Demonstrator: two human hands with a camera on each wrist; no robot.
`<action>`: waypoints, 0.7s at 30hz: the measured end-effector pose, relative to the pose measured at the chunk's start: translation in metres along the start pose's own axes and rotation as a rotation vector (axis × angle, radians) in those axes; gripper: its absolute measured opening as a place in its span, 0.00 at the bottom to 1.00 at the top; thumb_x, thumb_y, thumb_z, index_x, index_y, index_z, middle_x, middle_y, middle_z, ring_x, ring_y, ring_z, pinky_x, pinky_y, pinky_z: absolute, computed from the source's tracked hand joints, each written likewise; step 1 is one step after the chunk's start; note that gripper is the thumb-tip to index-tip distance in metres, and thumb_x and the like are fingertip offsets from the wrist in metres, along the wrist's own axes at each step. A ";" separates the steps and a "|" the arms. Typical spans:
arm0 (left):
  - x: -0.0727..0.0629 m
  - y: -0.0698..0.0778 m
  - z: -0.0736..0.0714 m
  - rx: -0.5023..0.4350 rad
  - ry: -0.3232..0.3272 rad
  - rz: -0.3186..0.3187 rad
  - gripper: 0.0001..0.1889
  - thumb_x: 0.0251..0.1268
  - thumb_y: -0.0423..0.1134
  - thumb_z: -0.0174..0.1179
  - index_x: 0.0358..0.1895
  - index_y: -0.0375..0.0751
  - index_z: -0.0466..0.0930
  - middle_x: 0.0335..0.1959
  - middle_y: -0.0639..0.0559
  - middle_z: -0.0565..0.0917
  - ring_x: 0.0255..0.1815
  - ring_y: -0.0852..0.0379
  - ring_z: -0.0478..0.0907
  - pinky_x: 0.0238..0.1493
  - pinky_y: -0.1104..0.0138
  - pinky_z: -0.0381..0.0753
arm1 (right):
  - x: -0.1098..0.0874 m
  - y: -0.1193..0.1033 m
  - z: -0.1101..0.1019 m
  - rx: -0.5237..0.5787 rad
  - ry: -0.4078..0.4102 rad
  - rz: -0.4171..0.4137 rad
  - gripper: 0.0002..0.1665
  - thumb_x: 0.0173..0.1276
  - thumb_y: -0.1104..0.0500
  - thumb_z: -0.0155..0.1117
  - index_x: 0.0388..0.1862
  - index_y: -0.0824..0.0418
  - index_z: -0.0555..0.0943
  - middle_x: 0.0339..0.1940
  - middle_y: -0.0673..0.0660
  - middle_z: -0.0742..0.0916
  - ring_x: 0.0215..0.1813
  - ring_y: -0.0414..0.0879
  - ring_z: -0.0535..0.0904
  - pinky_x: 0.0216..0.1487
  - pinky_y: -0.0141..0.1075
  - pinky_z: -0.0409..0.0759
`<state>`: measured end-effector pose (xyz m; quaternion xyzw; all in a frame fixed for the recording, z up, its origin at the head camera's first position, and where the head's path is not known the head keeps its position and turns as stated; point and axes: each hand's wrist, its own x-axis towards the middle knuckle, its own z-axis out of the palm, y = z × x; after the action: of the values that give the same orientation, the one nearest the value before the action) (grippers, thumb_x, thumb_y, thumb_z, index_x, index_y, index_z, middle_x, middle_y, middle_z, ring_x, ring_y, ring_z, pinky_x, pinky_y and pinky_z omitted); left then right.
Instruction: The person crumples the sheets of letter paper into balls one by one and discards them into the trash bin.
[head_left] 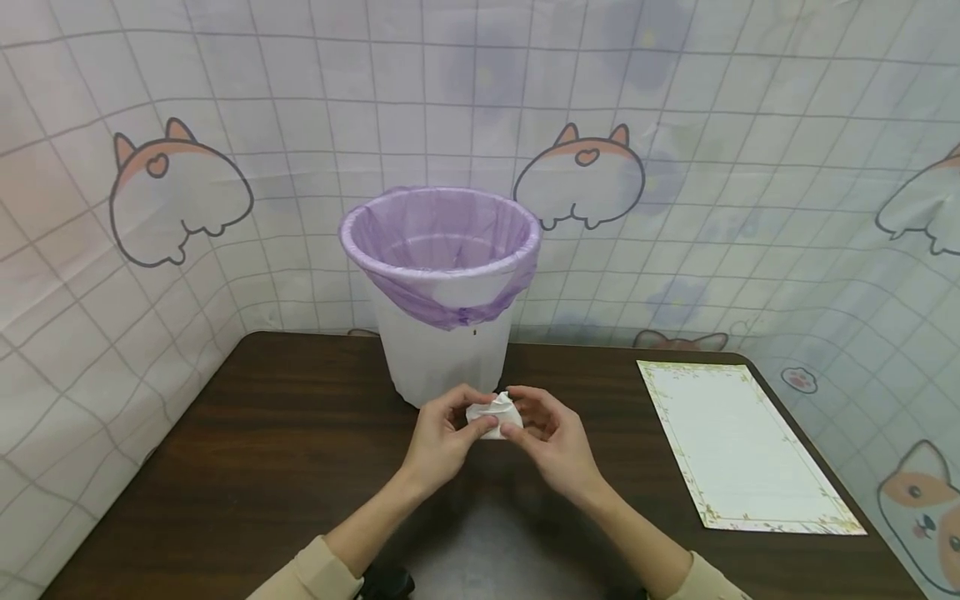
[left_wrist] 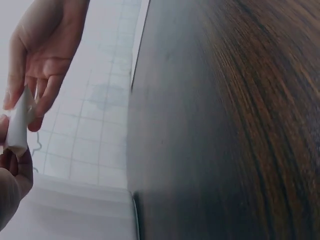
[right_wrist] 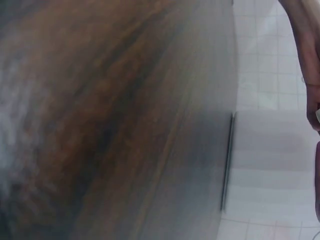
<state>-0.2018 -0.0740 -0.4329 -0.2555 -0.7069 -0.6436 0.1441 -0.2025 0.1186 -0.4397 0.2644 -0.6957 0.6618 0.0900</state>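
Between the two hands is a small crumpled piece of white paper [head_left: 495, 416], folded into a wedge shape in the left wrist view. My left hand [head_left: 442, 442] pinches its left side, thumb in front and fingers behind. My right hand [head_left: 553, 442] holds the right side with its thumb and curled fingers. Both hands are above the table, just in front of a white bin [head_left: 450, 358]. In the right wrist view only a sliver of the paper [right_wrist: 318, 115] shows at the right edge.
A purple bag [head_left: 457, 310] lines the bin and folds over its rim. A white sheet with a floral border [head_left: 750, 442] lies at the right of the dark wooden table [head_left: 285, 467]. Behind hangs a gridded cloth [head_left: 300, 83] with cartoon corgis.
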 end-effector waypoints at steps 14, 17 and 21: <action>-0.002 0.001 -0.004 0.011 -0.076 -0.076 0.10 0.64 0.29 0.71 0.48 0.39 0.88 0.44 0.48 0.88 0.35 0.56 0.78 0.33 0.71 0.79 | -0.003 -0.006 -0.007 -0.125 -0.055 0.002 0.18 0.69 0.68 0.71 0.55 0.64 0.80 0.47 0.58 0.87 0.47 0.48 0.85 0.48 0.37 0.85; -0.002 0.004 -0.004 0.035 -0.097 -0.078 0.11 0.65 0.30 0.70 0.50 0.41 0.88 0.46 0.51 0.88 0.34 0.57 0.77 0.32 0.71 0.78 | -0.004 -0.008 -0.008 -0.167 -0.080 -0.017 0.21 0.69 0.68 0.72 0.58 0.62 0.79 0.46 0.55 0.87 0.46 0.49 0.85 0.45 0.38 0.86; -0.003 0.006 -0.004 0.017 -0.117 -0.092 0.12 0.68 0.32 0.69 0.53 0.41 0.87 0.48 0.51 0.88 0.36 0.56 0.79 0.34 0.70 0.80 | -0.005 -0.010 -0.008 -0.149 -0.084 -0.041 0.22 0.69 0.69 0.71 0.60 0.63 0.78 0.45 0.57 0.87 0.43 0.50 0.85 0.41 0.37 0.86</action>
<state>-0.1967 -0.0785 -0.4293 -0.2585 -0.7306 -0.6276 0.0748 -0.1951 0.1277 -0.4331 0.2985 -0.7406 0.5947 0.0936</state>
